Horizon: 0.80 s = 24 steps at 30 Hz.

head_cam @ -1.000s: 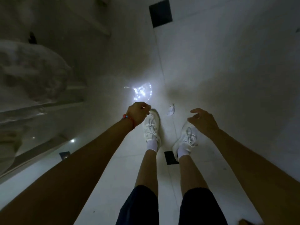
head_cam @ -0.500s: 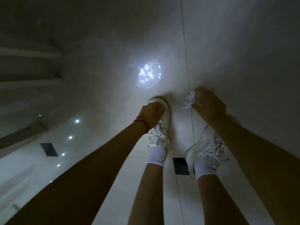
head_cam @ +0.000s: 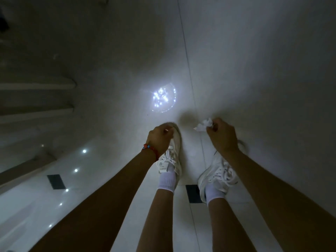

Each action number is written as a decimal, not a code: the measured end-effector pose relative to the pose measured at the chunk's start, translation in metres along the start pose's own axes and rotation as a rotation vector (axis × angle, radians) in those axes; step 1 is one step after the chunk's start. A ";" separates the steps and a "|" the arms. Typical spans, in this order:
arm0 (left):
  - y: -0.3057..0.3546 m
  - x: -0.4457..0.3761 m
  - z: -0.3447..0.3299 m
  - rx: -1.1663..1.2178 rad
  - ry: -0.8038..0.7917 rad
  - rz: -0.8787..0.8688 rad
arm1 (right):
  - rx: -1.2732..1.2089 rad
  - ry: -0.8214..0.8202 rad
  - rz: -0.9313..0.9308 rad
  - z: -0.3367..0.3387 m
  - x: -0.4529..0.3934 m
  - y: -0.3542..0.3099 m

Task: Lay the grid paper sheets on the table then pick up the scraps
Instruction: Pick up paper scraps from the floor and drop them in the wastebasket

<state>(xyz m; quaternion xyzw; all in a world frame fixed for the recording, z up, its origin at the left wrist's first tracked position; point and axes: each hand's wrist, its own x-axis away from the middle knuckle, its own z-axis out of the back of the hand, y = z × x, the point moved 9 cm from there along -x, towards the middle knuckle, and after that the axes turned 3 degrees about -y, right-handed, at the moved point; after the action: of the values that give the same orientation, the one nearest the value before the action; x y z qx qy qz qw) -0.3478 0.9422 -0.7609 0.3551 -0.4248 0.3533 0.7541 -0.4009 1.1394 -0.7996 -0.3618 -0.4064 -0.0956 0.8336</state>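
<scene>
I look straight down at a dim tiled floor (head_cam: 254, 70). A crumpled white paper scrap (head_cam: 204, 124) sticks out from my right hand (head_cam: 221, 135), which pinches it just above the floor, ahead of my right shoe. My left hand (head_cam: 160, 139), with a red bead bracelet on its wrist, is curled into a fist over the toe of my left shoe; something pale may be in it, but I cannot make it out. No grid paper sheets or table are in view.
My two white sneakers, the left one (head_cam: 172, 159) and the right one (head_cam: 216, 177), stand on the glossy tiles. A bright lamp reflection (head_cam: 163, 99) glares on the floor ahead. Pale furniture edges (head_cam: 36, 99) run along the left. A small dark square (head_cam: 193, 196) lies between my feet.
The view tipped down and closer to the floor. My right hand reached forward to the scrap, closed on it and now holds it lifted slightly. My left fist stayed by the left shoe.
</scene>
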 end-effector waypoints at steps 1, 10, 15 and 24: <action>0.012 0.009 0.008 0.009 -0.001 -0.009 | -0.026 -0.003 -0.004 0.013 0.008 -0.007; 0.166 0.123 0.102 0.083 0.099 -0.213 | -0.258 0.250 -0.023 0.196 0.092 -0.096; 0.244 0.221 0.149 0.042 0.086 -0.354 | -0.421 0.362 -0.024 0.288 0.169 -0.162; 0.296 0.378 0.229 0.207 0.067 -0.399 | -0.602 0.470 -0.048 0.377 0.302 -0.246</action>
<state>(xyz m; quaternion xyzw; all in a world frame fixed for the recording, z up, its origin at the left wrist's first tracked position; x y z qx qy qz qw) -0.5371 0.9862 -0.2658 0.4957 -0.2822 0.2505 0.7822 -0.5456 1.2597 -0.2908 -0.5492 -0.1661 -0.3106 0.7579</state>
